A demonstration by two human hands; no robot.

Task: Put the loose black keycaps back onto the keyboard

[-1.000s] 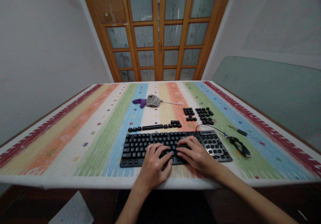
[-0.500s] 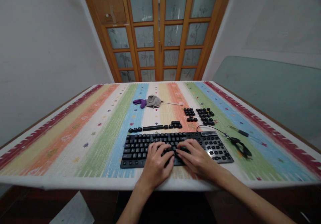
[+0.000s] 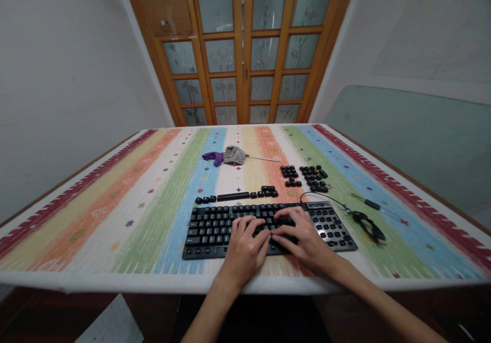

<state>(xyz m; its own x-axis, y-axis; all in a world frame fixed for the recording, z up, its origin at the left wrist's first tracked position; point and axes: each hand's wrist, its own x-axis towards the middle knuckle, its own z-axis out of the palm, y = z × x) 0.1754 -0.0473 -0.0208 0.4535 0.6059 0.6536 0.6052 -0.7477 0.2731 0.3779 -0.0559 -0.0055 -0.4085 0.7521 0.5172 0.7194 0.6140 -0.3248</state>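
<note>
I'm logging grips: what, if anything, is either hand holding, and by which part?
Cannot be told: the left hand and right hand cover part of the keyboard, hiding whether anything is gripped there.

We count two hands, one left hand (image 3: 245, 245) and one right hand (image 3: 307, 240); one keyboard (image 3: 209, 230); one space bar (image 3: 233, 196); three loose keycaps (image 3: 205, 199) to its left, five to its right; and two keycap clusters (image 3: 289, 171), their pieces too small to number. We also see one cable (image 3: 366, 223), one black-handled tool (image 3: 372, 204), one thin rod (image 3: 264, 158), one grey cloth (image 3: 235, 155), one purple cloth (image 3: 217, 158) and one striped tablecloth (image 3: 164, 179).
</note>
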